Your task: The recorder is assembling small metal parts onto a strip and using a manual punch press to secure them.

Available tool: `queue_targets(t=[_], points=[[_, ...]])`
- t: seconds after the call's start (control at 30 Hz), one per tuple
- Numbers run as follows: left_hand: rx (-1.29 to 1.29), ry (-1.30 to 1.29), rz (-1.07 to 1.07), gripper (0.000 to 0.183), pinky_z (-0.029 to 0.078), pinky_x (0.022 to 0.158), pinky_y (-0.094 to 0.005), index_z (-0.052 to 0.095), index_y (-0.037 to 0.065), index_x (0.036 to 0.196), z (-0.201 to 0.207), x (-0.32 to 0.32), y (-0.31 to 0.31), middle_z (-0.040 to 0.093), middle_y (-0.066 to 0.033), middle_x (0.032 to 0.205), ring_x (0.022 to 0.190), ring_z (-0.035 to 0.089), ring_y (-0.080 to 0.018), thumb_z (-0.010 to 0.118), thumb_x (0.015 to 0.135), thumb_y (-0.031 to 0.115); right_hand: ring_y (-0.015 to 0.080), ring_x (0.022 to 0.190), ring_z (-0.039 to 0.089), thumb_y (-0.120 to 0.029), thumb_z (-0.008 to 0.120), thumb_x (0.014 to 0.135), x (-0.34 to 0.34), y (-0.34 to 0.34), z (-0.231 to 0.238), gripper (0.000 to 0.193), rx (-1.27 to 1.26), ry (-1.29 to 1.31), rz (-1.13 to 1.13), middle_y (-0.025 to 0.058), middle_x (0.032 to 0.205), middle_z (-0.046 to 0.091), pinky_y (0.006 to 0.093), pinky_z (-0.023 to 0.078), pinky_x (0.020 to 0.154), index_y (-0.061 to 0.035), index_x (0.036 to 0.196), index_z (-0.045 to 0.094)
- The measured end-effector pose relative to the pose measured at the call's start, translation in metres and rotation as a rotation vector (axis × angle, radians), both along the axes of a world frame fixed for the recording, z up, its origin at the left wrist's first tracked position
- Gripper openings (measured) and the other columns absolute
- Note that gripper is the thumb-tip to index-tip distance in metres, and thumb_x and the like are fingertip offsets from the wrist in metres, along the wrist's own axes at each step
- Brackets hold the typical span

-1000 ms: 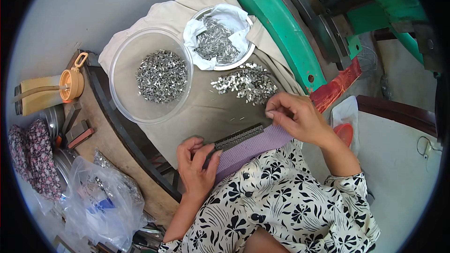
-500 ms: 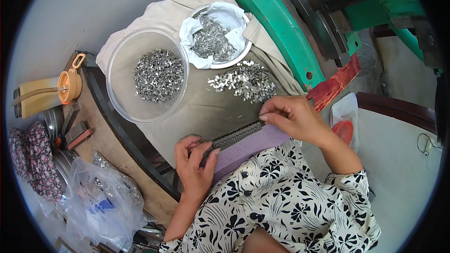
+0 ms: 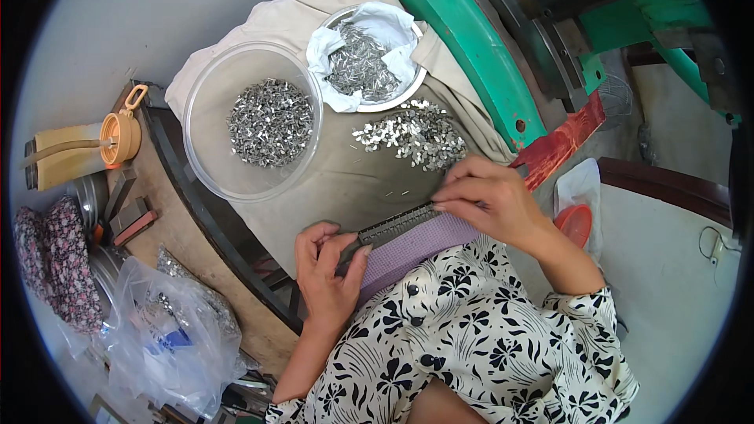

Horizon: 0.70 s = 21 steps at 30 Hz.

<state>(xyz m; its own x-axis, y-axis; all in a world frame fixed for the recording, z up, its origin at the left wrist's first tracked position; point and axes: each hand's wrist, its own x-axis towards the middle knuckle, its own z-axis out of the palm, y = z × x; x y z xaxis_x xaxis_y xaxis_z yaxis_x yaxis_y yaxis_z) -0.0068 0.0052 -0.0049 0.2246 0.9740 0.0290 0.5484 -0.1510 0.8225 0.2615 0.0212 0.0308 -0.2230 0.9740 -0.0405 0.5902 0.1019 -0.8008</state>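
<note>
A long dark metal bar with a row of small slots or parts along it [image 3: 397, 224] lies on a purple cloth [image 3: 420, 247] across my lap. My left hand [image 3: 326, 263] grips the bar's left end between thumb and fingers. At the other end, my right hand [image 3: 483, 200] is closed in a pinch; whatever its fingertips hold is too small to make out. Just beyond the bar, a loose pile of small flat silvery metal pieces [image 3: 420, 137] lies on the grey-beige cloth [image 3: 338, 165].
A clear round tub [image 3: 192, 153] of small metal parts stands at the far left. Beside it is a bowl [image 3: 412, 90] lined with white cloth, holding thin metal pins. A green machine [image 3: 463, 55] rises at the right. Plastic bags [image 3: 169, 345] sit at lower left.
My right hand has shifted slightly left along the bar, its fingers curling more. My left hand keeps its grip. The whole view has drifted a little.
</note>
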Motion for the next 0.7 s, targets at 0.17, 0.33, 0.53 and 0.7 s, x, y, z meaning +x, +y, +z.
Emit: queue_targets(t=[0.17, 0.33, 0.53, 0.7], points=[[-0.086, -0.02, 0.053, 0.029, 0.047, 0.086, -0.0343, 0.068, 0.002, 0.098, 0.002, -0.004, -0.005, 0.056, -0.0139, 0.109, 0.097, 0.058, -0.0261, 0.081, 0.072, 0.001, 0.0176, 0.084, 0.063, -0.003, 0.082, 0.073, 0.037, -0.044, -0.004, 0.024, -0.019, -0.057, -0.38, 0.0063, 0.093, 0.065, 0.0276, 0.051, 0.07, -0.0044, 0.096, 0.077], [-0.043, 0.002, -0.01, 0.031, 0.05, 0.082, -0.0345, 0.069, 0.002, 0.1, 0.002, -0.003, 0.001, 0.058, -0.0129, 0.109, 0.094, 0.061, -0.0272, 0.083, 0.073, 0.005, 0.0248, 0.089, 0.062, -0.006, 0.082, 0.07, 0.071, -0.057, -0.011, 0.035, 0.061, -0.308, -0.348, 0.0083, 0.096, 0.067, 0.0343, 0.05, 0.08, -0.0051, 0.104, 0.075], [-0.142, -0.079, 0.06, 0.009, 0.047, 0.088, -0.0337, 0.063, 0.0, 0.09, 0.011, -0.005, 0.006, 0.061, -0.0121, 0.106, 0.099, 0.06, -0.0241, 0.071, 0.086, 0.004, 0.0261, 0.087, 0.063, -0.006, 0.083, 0.069, 0.073, -0.053, -0.007, 0.033, 0.049, -0.297, -0.242, 0.0095, 0.097, 0.068, 0.0341, 0.051, 0.073, -0.0018, 0.101, 0.073], [-0.125, -0.065, 0.065, 0.013, 0.048, 0.085, -0.0354, 0.058, 0.0, 0.087, 0.013, -0.006, 0.004, 0.061, -0.0155, 0.105, 0.096, 0.061, -0.0306, 0.064, 0.094, 0.009, 0.0237, 0.085, 0.062, -0.005, 0.083, 0.068, 0.03, -0.037, 0.014, 0.032, 0.174, -0.177, -0.107, 0.0089, 0.095, 0.065, 0.032, 0.049, 0.073, -0.0027, 0.099, 0.073]])
